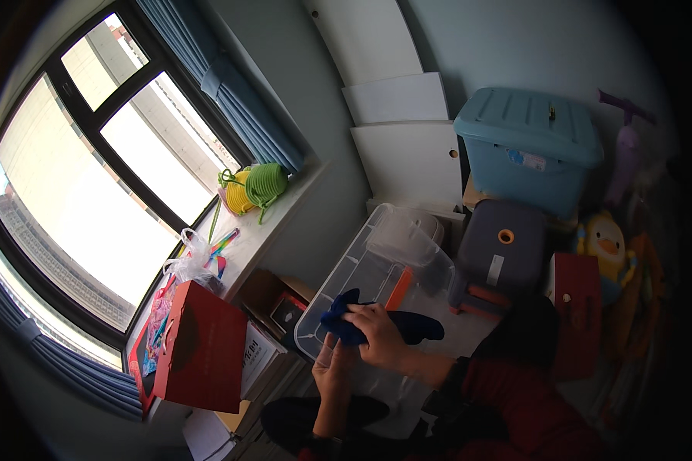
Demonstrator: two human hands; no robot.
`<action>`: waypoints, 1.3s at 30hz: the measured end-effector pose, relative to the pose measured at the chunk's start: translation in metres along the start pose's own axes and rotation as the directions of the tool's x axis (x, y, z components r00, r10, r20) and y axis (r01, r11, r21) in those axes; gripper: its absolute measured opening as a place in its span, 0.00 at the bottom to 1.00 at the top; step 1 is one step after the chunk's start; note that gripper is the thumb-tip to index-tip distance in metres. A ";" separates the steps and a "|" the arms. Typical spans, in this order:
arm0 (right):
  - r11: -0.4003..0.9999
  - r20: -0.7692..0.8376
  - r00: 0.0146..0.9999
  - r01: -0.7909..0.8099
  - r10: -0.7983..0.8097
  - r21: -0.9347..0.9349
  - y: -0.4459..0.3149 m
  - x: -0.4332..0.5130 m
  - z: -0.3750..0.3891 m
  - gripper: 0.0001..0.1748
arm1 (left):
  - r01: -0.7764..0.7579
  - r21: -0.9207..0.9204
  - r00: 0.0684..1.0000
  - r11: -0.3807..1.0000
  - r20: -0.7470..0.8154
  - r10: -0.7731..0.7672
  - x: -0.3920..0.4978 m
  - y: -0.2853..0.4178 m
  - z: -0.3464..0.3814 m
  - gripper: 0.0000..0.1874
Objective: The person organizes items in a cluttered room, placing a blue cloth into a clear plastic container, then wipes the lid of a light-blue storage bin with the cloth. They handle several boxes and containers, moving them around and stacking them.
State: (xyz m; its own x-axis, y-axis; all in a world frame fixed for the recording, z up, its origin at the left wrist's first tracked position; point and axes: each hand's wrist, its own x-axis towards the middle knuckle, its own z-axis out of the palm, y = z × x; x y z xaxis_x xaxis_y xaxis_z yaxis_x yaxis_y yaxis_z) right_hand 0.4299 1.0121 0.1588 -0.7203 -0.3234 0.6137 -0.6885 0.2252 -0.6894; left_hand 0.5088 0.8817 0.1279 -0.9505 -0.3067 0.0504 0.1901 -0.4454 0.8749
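My right hand [380,337] grips a bunched dark blue cloth [346,322] from above. Just below the cloth is my left hand [333,363], fingers pointing up; whether it grips the cloth or only touches it I cannot tell. Both hands are over the near part of a clear plastic lid or shallow bin [346,276]. A long dark blue piece [424,327] lies behind my right wrist; whether it is part of the same cloth is unclear. An orange strip [399,288] shows beside the cloth.
A red box [202,351] and a plastic bag [193,259] stand at the windowsill [259,230], left. Beyond the clear plastic stand a dark storage case [501,242] and a lidded blue bin [527,155]. Another red box [576,311] is at the right. White boards [409,161] lean on the wall.
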 end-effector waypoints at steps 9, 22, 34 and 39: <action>0.966 0.356 0.920 0.077 -0.163 0.246 -0.023 -0.008 -0.004 0.27 | -0.194 -0.083 0.971 0.977 -0.155 0.180 -0.001 0.016 -0.021 0.30; 0.915 -0.061 0.992 -0.123 0.108 -0.385 0.085 0.007 -0.089 0.20 | -0.132 -0.170 0.973 0.977 -0.208 0.095 -0.035 0.084 -0.076 0.25; 0.810 0.084 0.876 0.472 -0.475 -0.349 -0.001 -0.010 -0.017 0.11 | -0.081 0.002 0.966 0.997 -0.245 0.079 -0.034 0.041 -0.050 0.32; 0.916 -0.191 0.972 -0.194 0.133 -0.351 0.070 0.035 -0.071 0.25 | -0.038 0.072 0.986 0.997 -0.158 0.049 -0.058 0.052 -0.080 0.32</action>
State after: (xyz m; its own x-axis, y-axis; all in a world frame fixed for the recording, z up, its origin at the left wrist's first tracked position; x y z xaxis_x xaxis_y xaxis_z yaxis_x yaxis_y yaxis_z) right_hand 0.3500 1.0821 0.1596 -0.8084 -0.1089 0.5785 -0.5203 0.5918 -0.6157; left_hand 0.5930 0.8093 0.1322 -0.8892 -0.4571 0.0167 0.2082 -0.3720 0.9046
